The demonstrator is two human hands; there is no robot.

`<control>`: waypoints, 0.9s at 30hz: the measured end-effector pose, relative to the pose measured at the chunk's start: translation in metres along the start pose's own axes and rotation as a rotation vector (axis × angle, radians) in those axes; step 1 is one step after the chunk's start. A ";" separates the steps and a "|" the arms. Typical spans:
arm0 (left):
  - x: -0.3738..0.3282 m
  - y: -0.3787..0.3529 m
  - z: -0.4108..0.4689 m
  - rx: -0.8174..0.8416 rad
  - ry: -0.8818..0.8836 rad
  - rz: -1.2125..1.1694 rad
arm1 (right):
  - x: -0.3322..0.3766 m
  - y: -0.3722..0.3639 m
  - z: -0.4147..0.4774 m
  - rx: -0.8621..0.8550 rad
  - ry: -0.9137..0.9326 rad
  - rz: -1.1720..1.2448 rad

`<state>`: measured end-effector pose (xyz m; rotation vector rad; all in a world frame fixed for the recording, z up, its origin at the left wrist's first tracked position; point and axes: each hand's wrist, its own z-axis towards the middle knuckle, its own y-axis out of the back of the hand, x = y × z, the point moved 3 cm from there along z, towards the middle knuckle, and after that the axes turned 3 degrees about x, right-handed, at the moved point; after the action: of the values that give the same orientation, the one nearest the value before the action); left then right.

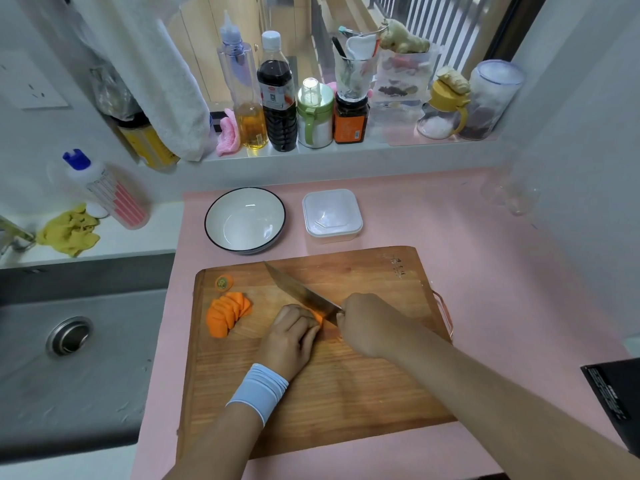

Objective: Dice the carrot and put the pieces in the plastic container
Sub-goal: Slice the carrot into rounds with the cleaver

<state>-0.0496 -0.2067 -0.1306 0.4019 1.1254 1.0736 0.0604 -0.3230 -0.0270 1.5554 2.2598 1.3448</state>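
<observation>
The carrot piece point(317, 317) lies at the middle of the wooden cutting board point(346, 393), mostly hidden under the left hand point(294, 336), whose curled fingers press down and hold it. The knife point(299, 292) has its heel against the carrot's right face, and its tip points far-left. The right hand point(369, 325) wraps its fingers tightly round the handle, which is hidden in the fist. A fanned row of carrot slices point(227, 314) sits on the left of the board, with the cut carrot top point(224, 282) just beyond it. Past the board's far edge, on the pink mat point(467, 244), stand the open plastic container point(332, 216) and, to its left, a white bowl point(245, 220). A sink point(69, 336) lies at the left.
</observation>
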 end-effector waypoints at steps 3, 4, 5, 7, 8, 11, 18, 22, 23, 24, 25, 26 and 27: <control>0.000 0.000 -0.001 -0.013 -0.002 -0.007 | 0.001 0.002 0.000 0.009 0.008 -0.046; 0.000 -0.001 -0.001 -0.015 -0.004 -0.010 | 0.002 0.002 -0.001 0.024 0.015 -0.072; 0.001 -0.001 -0.001 -0.017 -0.007 -0.011 | 0.003 0.002 -0.002 0.036 0.021 -0.083; 0.002 -0.002 -0.002 -0.022 -0.013 -0.006 | 0.003 0.001 -0.001 0.048 0.017 -0.056; 0.003 -0.003 -0.002 -0.024 -0.013 -0.004 | 0.002 -0.001 0.000 0.053 0.009 -0.044; 0.004 -0.004 -0.004 -0.028 -0.009 -0.008 | -0.001 -0.005 0.004 0.063 -0.001 -0.037; 0.009 -0.008 -0.006 -0.038 -0.005 -0.021 | -0.017 -0.031 0.012 -0.014 0.002 0.039; 0.009 -0.010 -0.009 -0.057 -0.006 -0.017 | -0.021 -0.039 0.015 -0.055 -0.007 0.022; 0.009 -0.011 -0.010 -0.063 -0.009 -0.011 | -0.021 -0.040 0.015 -0.057 -0.002 0.029; 0.009 -0.012 -0.011 -0.067 -0.014 -0.004 | -0.022 -0.041 0.016 -0.060 -0.001 0.033; 0.009 -0.012 -0.011 -0.069 -0.022 0.003 | -0.022 -0.041 0.016 -0.061 0.002 0.036; 0.008 -0.013 -0.012 -0.070 -0.029 0.009 | -0.023 -0.041 0.016 -0.059 0.001 0.046; 0.008 -0.013 -0.012 -0.074 -0.035 0.017 | -0.024 -0.042 0.016 -0.056 0.003 0.054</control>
<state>-0.0537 -0.2088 -0.1498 0.3706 1.0492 1.1154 0.0504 -0.3364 -0.0750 1.6081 2.1768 1.4121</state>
